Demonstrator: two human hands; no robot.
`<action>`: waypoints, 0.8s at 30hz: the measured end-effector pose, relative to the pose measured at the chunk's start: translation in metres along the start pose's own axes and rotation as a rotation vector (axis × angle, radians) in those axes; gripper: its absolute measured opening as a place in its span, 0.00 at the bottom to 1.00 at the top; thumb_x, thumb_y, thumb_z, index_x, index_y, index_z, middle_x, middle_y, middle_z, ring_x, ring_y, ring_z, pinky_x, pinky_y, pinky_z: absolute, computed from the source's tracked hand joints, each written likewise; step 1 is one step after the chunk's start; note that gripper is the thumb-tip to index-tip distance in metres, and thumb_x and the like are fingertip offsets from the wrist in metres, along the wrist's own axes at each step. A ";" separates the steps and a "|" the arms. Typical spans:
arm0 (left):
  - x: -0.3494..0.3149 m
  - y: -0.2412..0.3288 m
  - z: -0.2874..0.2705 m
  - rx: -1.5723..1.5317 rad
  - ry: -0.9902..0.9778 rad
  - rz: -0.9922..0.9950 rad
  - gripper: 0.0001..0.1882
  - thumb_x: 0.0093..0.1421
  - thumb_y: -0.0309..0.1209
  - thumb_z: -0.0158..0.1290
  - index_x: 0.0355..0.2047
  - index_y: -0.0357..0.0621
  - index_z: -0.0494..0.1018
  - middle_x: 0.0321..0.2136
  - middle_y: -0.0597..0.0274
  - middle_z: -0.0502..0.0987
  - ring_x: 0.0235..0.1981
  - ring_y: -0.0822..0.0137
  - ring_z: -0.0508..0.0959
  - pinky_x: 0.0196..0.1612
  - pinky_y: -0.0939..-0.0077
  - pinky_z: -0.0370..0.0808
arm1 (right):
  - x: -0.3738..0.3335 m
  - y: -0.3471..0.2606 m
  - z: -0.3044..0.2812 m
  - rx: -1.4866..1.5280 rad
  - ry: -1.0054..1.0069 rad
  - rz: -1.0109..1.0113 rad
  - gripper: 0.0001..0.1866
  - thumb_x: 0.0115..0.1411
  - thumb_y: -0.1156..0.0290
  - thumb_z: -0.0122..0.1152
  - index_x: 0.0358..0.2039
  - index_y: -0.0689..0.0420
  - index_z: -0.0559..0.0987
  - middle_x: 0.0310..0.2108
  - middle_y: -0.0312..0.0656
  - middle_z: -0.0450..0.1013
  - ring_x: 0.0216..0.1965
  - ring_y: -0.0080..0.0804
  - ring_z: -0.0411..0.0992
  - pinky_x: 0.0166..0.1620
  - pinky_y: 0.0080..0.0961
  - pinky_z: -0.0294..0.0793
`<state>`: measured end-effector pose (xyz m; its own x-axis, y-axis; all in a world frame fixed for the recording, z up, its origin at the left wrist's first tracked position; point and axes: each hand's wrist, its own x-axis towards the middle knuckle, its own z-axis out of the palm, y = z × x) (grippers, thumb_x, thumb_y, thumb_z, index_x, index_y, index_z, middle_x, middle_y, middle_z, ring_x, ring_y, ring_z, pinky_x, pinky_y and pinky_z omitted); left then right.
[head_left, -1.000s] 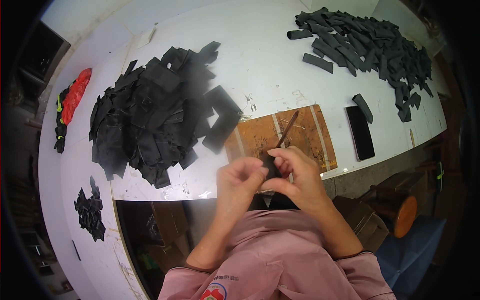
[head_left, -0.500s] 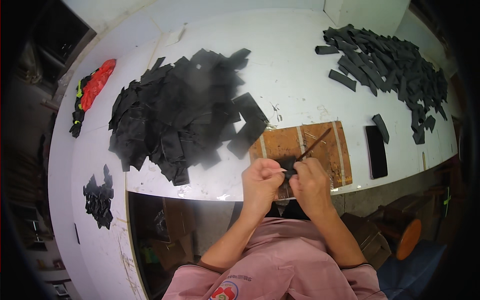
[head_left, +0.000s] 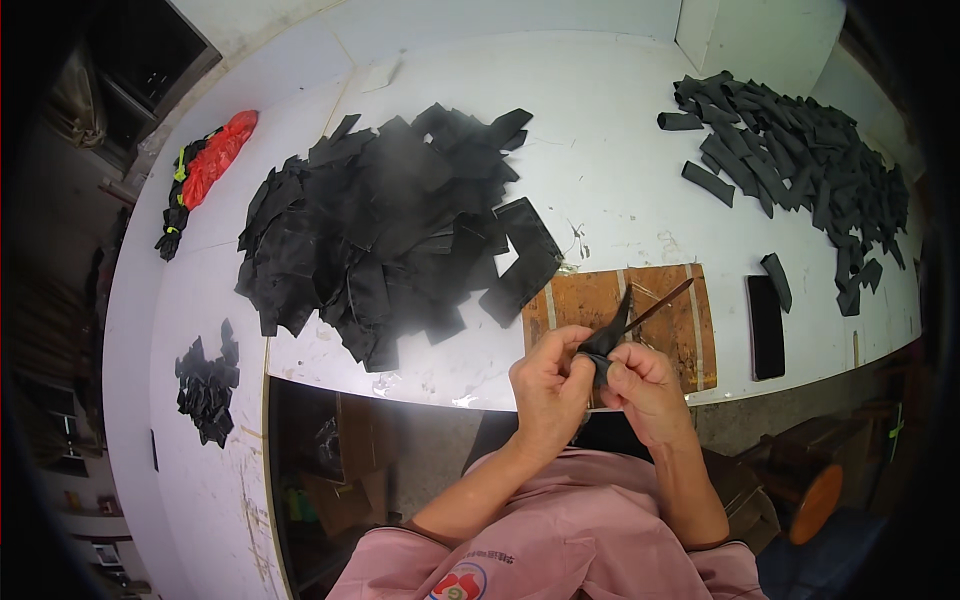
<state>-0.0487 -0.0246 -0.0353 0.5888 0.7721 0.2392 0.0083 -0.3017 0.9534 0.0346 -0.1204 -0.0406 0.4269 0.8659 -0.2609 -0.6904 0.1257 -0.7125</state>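
A small black fabric piece (head_left: 606,338) is pinched between both hands, its pointed end sticking up and the rest bunched at the fingertips. My left hand (head_left: 553,385) is closed on its left side, thumb against the cloth. From the right, my right hand (head_left: 650,392) grips the lower part with curled fingers. Beneath and beyond the hands lies a brown board (head_left: 570,300) with pale strips across it. A thin dark stick (head_left: 662,304) slants over the board just past the cloth; its near end is hidden.
A large heap of flat black fabric pieces (head_left: 380,235) lies left of the board. Rolled dark tubes (head_left: 770,150) are piled far right. A black phone (head_left: 766,330) sits right of the board, one tube (head_left: 776,282) against it. A red bag (head_left: 222,158) and smaller black pile (head_left: 208,385) lie left.
The fabric piece, mostly hidden low between my hands before, now shows its point raised above them. My fingers have shifted their hold on it. The whole view has moved slightly.
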 end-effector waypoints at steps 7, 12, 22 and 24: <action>0.005 0.009 -0.020 -1.421 -0.834 -0.697 0.20 0.48 0.13 0.44 0.43 0.36 0.62 0.24 0.66 0.71 0.12 0.85 0.60 0.14 0.92 0.52 | -0.006 -0.003 -0.011 -0.030 -0.113 -0.275 0.09 0.53 0.69 0.59 0.22 0.59 0.72 0.34 0.36 0.65 0.32 0.20 0.63 0.34 0.16 0.62; -0.004 0.041 -0.017 -0.621 -0.538 -0.293 0.22 0.48 0.15 0.48 0.46 0.37 0.64 0.25 0.66 0.70 0.20 0.82 0.63 0.22 0.91 0.57 | -0.009 -0.026 -0.001 -0.266 -0.079 -0.607 0.10 0.53 0.69 0.58 0.22 0.62 0.71 0.35 0.41 0.67 0.34 0.22 0.64 0.36 0.18 0.63; 0.012 0.053 0.003 -0.702 -0.197 -0.182 0.06 0.53 0.18 0.50 0.32 0.34 0.67 0.28 0.53 0.75 0.14 0.82 0.66 0.13 0.91 0.61 | -0.024 -0.073 0.029 -0.664 0.101 -0.446 0.07 0.56 0.74 0.51 0.22 0.61 0.69 0.21 0.34 0.64 0.22 0.15 0.60 0.26 0.12 0.59; 0.026 0.058 -0.002 -0.745 -0.251 -0.199 0.11 0.51 0.16 0.50 0.36 0.34 0.65 0.26 0.51 0.74 0.12 0.82 0.65 0.11 0.90 0.59 | -0.025 -0.081 0.033 -0.672 0.119 -0.472 0.07 0.56 0.74 0.51 0.22 0.61 0.69 0.20 0.32 0.64 0.21 0.15 0.60 0.26 0.12 0.59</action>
<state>-0.0345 -0.0208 0.0268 0.7977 0.5966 0.0887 -0.3568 0.3481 0.8669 0.0605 -0.1359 0.0450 0.6691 0.7330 0.1225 0.0563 0.1143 -0.9918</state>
